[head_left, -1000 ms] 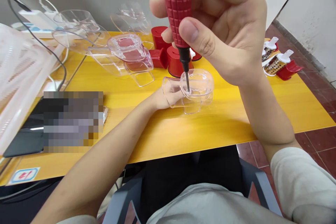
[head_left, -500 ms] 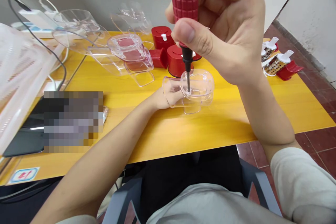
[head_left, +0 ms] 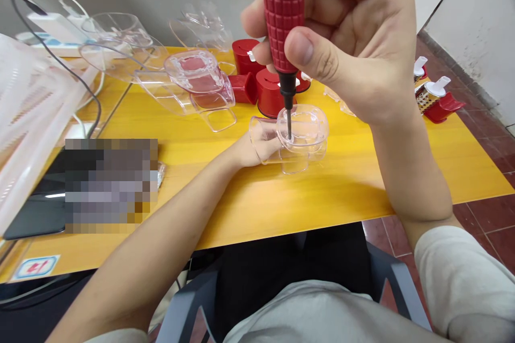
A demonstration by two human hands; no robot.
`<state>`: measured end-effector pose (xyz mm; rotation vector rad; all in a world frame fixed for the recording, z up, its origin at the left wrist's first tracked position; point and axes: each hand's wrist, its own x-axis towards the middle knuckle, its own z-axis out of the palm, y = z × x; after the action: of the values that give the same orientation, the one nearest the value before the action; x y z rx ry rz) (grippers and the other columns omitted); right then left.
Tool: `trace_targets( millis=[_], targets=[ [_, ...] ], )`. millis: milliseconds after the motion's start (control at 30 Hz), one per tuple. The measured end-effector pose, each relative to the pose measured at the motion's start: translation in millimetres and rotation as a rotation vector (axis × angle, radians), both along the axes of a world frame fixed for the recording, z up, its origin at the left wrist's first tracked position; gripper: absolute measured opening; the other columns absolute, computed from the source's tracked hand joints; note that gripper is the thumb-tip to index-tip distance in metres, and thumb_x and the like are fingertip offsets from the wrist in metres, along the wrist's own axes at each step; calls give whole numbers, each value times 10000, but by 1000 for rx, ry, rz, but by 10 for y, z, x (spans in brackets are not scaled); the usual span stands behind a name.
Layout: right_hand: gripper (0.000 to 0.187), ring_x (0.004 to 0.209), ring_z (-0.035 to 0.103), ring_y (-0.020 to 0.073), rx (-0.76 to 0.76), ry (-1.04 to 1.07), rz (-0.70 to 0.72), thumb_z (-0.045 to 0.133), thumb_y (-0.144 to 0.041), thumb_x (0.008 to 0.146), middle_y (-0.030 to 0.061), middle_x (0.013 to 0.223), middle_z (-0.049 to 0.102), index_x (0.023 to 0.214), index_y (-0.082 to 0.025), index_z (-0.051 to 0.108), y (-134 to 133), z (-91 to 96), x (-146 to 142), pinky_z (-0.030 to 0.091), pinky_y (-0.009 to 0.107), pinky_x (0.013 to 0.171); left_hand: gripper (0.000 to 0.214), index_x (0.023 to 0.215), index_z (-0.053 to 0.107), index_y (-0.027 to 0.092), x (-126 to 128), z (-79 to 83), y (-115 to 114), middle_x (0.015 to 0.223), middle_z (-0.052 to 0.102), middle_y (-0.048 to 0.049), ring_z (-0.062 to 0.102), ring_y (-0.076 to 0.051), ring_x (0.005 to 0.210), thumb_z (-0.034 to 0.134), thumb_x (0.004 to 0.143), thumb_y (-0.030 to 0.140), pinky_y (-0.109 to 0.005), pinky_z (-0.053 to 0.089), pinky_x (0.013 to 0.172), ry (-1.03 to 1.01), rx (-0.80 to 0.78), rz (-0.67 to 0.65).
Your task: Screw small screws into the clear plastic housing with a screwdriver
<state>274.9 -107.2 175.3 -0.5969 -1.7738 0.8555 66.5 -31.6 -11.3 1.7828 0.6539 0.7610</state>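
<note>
My right hand point(head_left: 346, 37) is shut around a red-handled screwdriver point(head_left: 282, 10), held upright with the thumb and fingers. Its thin dark shaft point(head_left: 288, 115) reaches down into a transparent plastic housing point(head_left: 303, 131) on the yellow table. My left hand point(head_left: 257, 150) lies on the table and holds this housing, with its fingers showing through the plastic at the near left. The screwdriver tip rests inside the housing, and the refraction of the plastic hides exactly what it meets.
Stacked transparent housings point(head_left: 193, 77) stand beyond my hands, beside red cylindrical parts point(head_left: 269, 94). A metal grater drum with a white cap point(head_left: 428, 97) lies at the table's far right. A white plastic basket point(head_left: 32, 118) sits at the left, and a power strip point(head_left: 56, 29) lies behind it.
My right hand has shifted its grip and turned the screwdriver, now covering more of the far right table. The screwdriver tip and the housing stay in almost the same place.
</note>
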Motion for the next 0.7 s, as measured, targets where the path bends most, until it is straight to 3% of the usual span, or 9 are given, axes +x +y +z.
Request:
trace_targets(
  millis=[133,233,300,367,433,500,600,700],
  targets=[
    [572,1106,872,148,68,-2,-13,926,-410,898,-54,1110,857,1422,-248,764,75,-37,-19,793,294,1019,444,1220,982,242,-13,51,-7,1310,948,-139,833,-416,1241,949,930,576,-557,726,1098,58,12,-55],
    [384,997,845,95,71,161,41,932,-302,867,-70,1096,847,1207,-242,764,52,-60,-81,759,206,917,504,1277,970,237,-9,61,-3,1329,944,-146,840,-409,1222,969,915,587,-554,726,1087,65,-6,-60],
    [313,950,806,52,67,230,48,895,-226,881,-61,1249,856,1142,-217,722,-26,-39,-109,731,160,894,518,1278,968,223,-2,58,-3,1336,941,-153,841,-404,1211,963,919,597,-548,725,1077,66,-4,-58],
    [357,1045,803,34,42,111,19,863,-216,948,-30,1452,823,1265,-160,710,-115,4,-103,738,180,1040,500,1236,972,215,4,56,-3,1306,945,-155,842,-410,1209,940,931,610,-549,726,1061,55,11,-56],
    [443,1130,800,19,23,5,-21,851,-236,991,-28,1524,795,1394,-132,696,-174,41,-78,721,197,1142,479,1181,974,221,7,58,-4,1254,951,-152,844,-423,1217,929,926,624,-550,728,1044,40,24,-60],
    [524,1140,796,7,27,-7,-50,859,-249,994,-30,1544,791,1473,-125,688,-189,49,-62,704,176,1137,472,1157,975,230,8,64,-6,1221,953,-145,840,-432,1241,931,909,629,-556,723,1055,37,31,-59],
    [606,1133,792,11,49,3,-62,858,-231,1011,41,1630,764,1562,-83,652,-167,11,-75,690,153,1112,491,1141,974,222,14,67,-9,1174,953,-145,827,-435,1252,957,868,630,-563,711,1079,46,27,-35],
    [588,1102,763,0,85,-10,-87,846,-241,1031,52,1603,766,1554,-75,638,-150,-26,-100,685,136,1083,519,1150,969,219,30,55,-10,1125,953,-133,826,-423,1225,970,852,643,-548,707,1076,22,-5,-5]
  ],
)
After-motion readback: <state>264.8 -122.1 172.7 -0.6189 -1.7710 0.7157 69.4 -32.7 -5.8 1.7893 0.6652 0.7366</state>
